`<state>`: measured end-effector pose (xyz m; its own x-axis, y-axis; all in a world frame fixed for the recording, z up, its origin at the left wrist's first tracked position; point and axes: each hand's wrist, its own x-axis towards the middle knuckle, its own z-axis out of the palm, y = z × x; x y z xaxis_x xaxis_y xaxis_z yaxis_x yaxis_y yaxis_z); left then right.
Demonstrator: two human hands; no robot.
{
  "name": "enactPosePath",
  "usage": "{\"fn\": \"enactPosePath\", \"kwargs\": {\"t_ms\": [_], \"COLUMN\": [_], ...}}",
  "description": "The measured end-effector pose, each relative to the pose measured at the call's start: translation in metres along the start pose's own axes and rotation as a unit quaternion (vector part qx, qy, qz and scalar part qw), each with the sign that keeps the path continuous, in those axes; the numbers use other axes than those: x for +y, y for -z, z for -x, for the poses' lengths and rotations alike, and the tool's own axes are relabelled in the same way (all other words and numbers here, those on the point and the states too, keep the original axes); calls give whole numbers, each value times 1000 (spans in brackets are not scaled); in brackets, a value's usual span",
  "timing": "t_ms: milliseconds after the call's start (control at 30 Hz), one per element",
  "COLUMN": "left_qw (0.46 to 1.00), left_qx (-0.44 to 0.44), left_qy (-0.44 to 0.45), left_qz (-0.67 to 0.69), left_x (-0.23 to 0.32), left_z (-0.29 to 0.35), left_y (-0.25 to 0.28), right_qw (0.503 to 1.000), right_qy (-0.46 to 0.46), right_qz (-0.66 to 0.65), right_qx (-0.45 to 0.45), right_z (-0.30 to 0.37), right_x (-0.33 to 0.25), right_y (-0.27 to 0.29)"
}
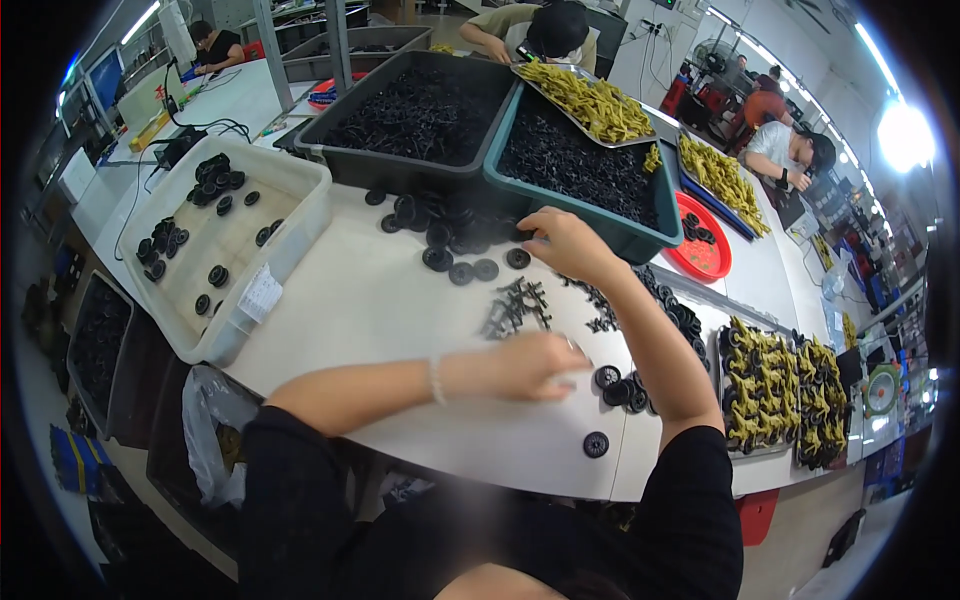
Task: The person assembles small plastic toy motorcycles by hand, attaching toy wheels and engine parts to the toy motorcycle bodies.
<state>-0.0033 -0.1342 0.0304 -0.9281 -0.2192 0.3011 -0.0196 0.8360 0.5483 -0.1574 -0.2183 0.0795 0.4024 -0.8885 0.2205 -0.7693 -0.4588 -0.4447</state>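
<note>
My right hand reaches to the right end of a loose pile of black wheels, its fingers and thumb curled on a dark wheel smeared by motion. My left hand is blurred above the table in front of me; what it holds, if anything, cannot be made out. Just beyond it lie small branched black plastic parts. Several black wheels rest to the right of my left hand, and a single spoked wheel lies nearer to me.
A white bin with scattered wheels stands left. Behind the pile are a grey bin and a teal bin of black parts, a tray of yellow figures on the latter. Trays of assembled yellow-and-black pieces and a red dish sit right.
</note>
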Motion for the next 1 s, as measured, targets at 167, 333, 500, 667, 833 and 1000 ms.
{"fn": "enactPosePath", "kwargs": {"t_ms": [167, 333, 500, 667, 833, 1000], "left_qw": [952, 862, 834, 802, 759, 757], "left_qx": [239, 200, 161, 68, 77, 27], "left_qy": [138, 401, 493, 551, 570, 555], "left_qz": [-132, -236, -189, -220, -304, -343], "left_x": [-82, -213, -315, -410, -418, -403], "left_z": [25, 90, 67, 76, 43, 42], "left_y": [168, 278, 302, 318, 299, 298], "right_qw": [992, 992, 926, 938, 933, 932], "right_qy": [56, -45, -298, -317, -341, -346], "right_qz": [108, 3, 35, 80, 78, 71], "right_qx": [44, 114, 228, 109, 84, 77], "right_z": [48, 173, 296, 305, 306, 304], "right_x": [-17, -44, -71, -66, -67, -67], "right_y": [24, -19, -64, -76, -71, -71]}}
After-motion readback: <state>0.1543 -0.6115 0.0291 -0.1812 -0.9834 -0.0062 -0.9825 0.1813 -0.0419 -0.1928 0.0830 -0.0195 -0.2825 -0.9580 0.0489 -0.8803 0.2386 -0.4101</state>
